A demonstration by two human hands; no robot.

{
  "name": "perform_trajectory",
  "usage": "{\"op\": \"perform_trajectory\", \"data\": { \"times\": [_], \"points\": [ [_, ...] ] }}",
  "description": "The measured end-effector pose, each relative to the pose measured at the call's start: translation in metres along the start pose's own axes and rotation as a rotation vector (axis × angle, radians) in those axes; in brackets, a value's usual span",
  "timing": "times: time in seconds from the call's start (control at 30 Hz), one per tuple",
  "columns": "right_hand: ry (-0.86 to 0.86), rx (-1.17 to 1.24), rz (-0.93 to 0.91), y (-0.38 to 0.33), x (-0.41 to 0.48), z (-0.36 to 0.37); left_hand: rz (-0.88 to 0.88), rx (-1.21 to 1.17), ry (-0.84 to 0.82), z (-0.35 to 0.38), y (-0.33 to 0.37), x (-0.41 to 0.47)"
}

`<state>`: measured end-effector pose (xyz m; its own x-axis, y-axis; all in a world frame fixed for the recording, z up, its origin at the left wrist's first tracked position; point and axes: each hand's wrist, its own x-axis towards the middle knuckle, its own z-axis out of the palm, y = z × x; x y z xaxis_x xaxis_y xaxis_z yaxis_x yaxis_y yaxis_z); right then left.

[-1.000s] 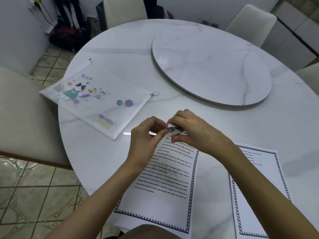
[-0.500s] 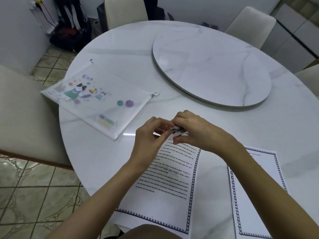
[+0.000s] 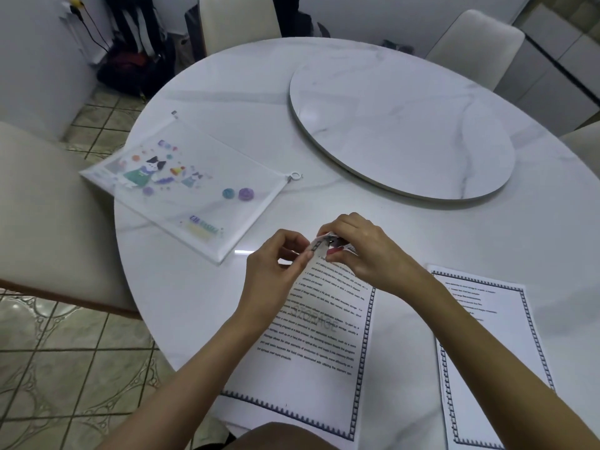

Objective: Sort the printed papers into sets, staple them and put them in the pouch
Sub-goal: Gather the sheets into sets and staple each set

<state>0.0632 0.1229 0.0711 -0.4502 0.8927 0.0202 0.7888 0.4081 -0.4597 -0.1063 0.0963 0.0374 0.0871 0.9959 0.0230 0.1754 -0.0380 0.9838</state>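
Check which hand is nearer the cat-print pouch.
Left. The left hand sits just right of the pouch; the right hand is farther right, beyond it. Both pinch the paper set at its top corner.

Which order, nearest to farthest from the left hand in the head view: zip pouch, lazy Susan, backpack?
1. zip pouch, just left of the left hand.
2. lazy Susan, ahead and to the right.
3. backpack, on the floor, far left.
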Motion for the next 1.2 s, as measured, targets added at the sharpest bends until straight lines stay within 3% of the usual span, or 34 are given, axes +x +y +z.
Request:
{"op": "perform_trajectory", "data": {
  "times": [0.53,0.87,1.2],
  "points": [
    [0.128,0.07,0.021,0.011,-0.002,0.021,-0.009,0.034,0.002,0.003,-0.007,-0.003],
    [0.332,-0.129,-0.047,0.005,0.0,0.036,-0.006,0.024,0.023,0.004,-0.007,0.001],
    [0.388,-0.182,-0.092,0.008,-0.001,0.033,0.006,0.017,0.019,0.006,-0.009,0.003]
  ]
}}
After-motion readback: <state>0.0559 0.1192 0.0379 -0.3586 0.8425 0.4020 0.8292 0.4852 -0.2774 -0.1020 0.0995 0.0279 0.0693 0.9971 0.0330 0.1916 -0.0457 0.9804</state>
